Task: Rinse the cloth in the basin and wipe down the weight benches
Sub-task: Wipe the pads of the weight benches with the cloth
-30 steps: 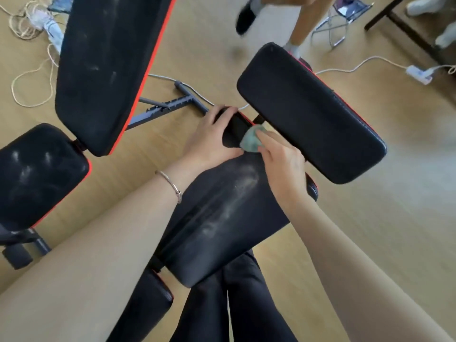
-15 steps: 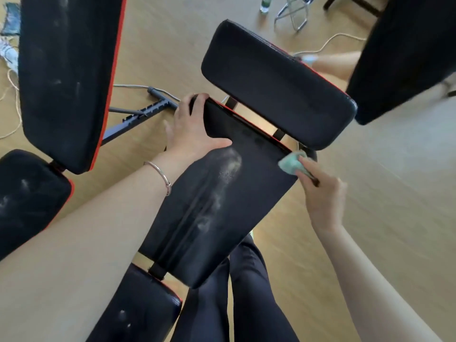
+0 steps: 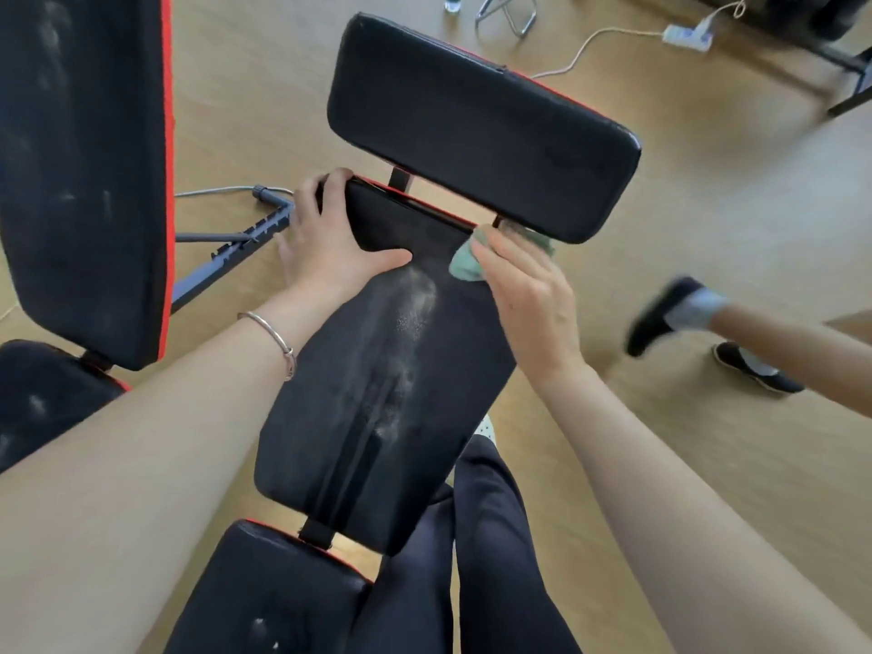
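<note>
Judging from the pale dusty streak (image 3: 410,323) down the middle pad (image 3: 321,455), only partly through this bench. Pressing the green cloth (image 3: 465,265) onto that pad's far right corner with the right hand (image 3: 528,299), just under the head pad (image 3: 481,129); fingers bent over the bunched cloth and thumb against its side, seemingly gripping it, though hard to confirm with the fingertips hidden. Bracing the far left corner with the left hand (image 3: 330,247), fingers hooked over the edge, thumb flat on top. Left to do, at a guess: the streak itself, the smudged seat pad (image 3: 273,592), and the second bench (image 3: 80,181) at left, smeared all over. Basin out of view. Compared with a second back: cloth swept from beside the left hand along the far edge to the right corner; against half a second back, right hand drawn in from off the pad's side to lie over it. Left hand kept on its corner; streak untouched.
</note>
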